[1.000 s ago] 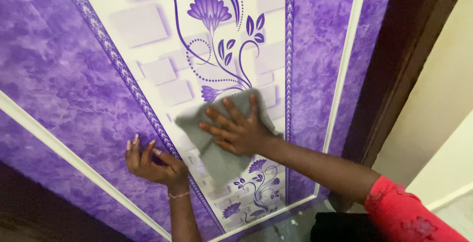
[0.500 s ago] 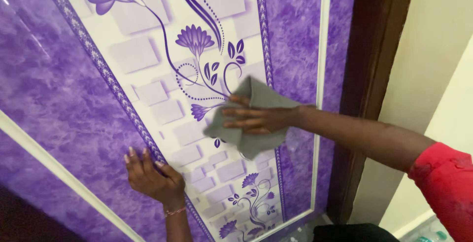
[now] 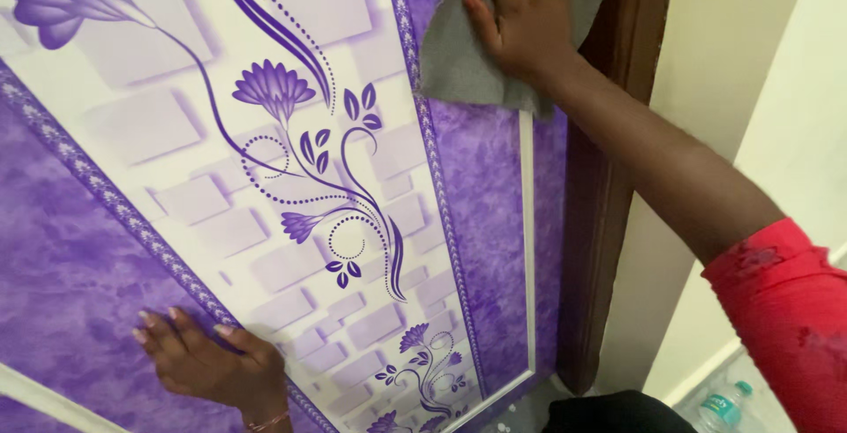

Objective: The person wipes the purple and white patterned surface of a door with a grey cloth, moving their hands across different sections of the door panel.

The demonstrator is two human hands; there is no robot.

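Head view looks down a tall door panel (image 3: 265,177), the largest thing in sight: a glossy sheet printed in mottled purple with a white centre strip, pale block shapes and dark purple flowers on curling stems. It looks hard, stiff and smooth, so a cloth probably slides over it with little drag. A dark wooden door frame (image 3: 609,177) runs down its right edge, with a cream wall (image 3: 759,89) beyond.

At the top right, the grey cloth (image 3: 459,63) lies flat against the purple border, reaching onto the frame. It is thin, soft and light, limp enough to fold and droop at its lower corner. It seems best handled by pressing a flat palm on its middle, since a loose edge would bunch or slip on the slick surface.

The right hand (image 3: 529,18) does just that: fingers spread and flat, pinning the cloth to the door rather than closing round it. The left hand (image 3: 198,362) rests low on the panel, fingers extended against the purple part, holding nothing. A small plastic bottle (image 3: 723,406) with a green cap stands on the floor at lower right.
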